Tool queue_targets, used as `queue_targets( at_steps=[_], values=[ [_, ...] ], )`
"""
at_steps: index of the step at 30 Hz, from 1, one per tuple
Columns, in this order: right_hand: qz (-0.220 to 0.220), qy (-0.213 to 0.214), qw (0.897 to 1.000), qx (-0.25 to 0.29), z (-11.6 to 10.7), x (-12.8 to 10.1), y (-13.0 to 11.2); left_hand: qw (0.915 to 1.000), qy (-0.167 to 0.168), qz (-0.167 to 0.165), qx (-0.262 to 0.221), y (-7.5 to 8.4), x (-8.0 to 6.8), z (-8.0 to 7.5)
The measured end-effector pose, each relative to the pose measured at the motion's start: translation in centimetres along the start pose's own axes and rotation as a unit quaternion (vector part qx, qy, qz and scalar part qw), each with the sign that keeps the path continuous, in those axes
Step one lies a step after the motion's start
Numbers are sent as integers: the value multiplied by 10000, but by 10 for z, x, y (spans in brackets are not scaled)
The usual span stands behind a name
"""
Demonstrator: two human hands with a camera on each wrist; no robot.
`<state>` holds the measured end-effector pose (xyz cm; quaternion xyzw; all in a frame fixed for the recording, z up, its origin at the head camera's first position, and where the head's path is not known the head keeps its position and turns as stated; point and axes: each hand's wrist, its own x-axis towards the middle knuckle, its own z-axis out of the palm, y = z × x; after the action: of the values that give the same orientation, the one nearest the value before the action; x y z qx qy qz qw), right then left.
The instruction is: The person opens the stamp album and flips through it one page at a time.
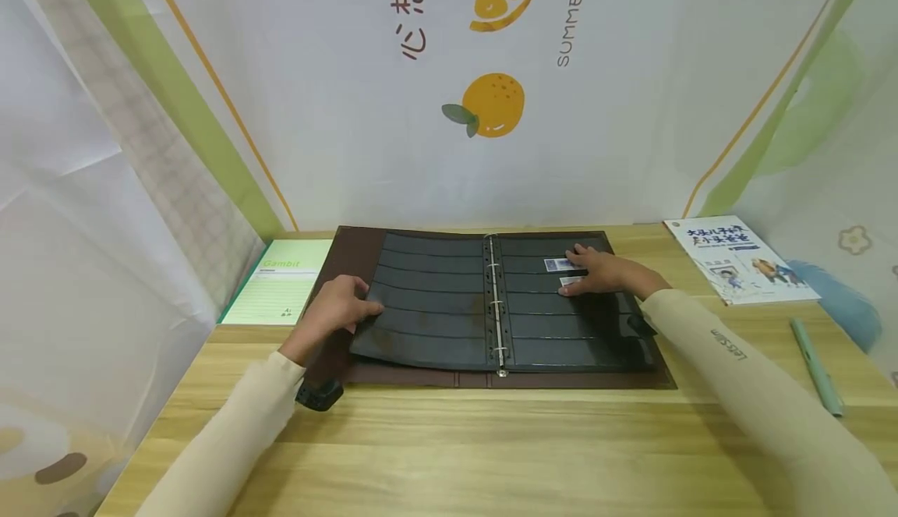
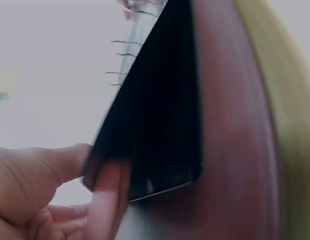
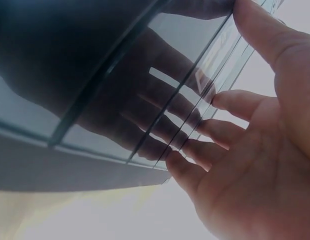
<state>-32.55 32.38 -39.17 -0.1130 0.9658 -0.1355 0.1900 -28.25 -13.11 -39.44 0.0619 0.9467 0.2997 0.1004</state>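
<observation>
A brown ring-binder stamp album (image 1: 354, 252) lies spread out on the wooden table, its black pages divided into horizontal strip pockets. My left hand (image 1: 335, 304) is at the outer edge of the left black page (image 1: 431, 291). Up close in the left wrist view, thumb and fingers pinch a corner of that page (image 2: 150, 125), which lifts off the cover. My right hand (image 1: 603, 271) spreads over the right page (image 1: 536, 326), fingertips touching the glossy pockets. Near its fingers are a blue-and-white stamp (image 1: 559, 265) and a second stamp (image 1: 567, 281), partly covered by the hand.
Metal rings (image 1: 496, 302) run down the album's middle. To the left lies a pale green notebook (image 1: 281, 279). On the right are an illustrated booklet (image 1: 740, 260) and a green pen-like stick (image 1: 816, 365). A printed cloth (image 1: 351, 111) hangs behind the table.
</observation>
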Motion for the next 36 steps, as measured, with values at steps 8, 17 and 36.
queue_targets(
  at_steps=[8, 17, 36],
  values=[
    [-344, 455, 9982, -186, 4, -3, 4, 9730, 1213, 624, 1860, 9, -10, 19],
    [-79, 1528, 9867, -555, -2, -2, 31, 9693, -940, 1615, 1596, 24, -12, 35],
    [208, 1444, 9893, -49, -2, 3, 53, 9655, -1633, 1246, 1603, 16, -12, 51]
  ],
)
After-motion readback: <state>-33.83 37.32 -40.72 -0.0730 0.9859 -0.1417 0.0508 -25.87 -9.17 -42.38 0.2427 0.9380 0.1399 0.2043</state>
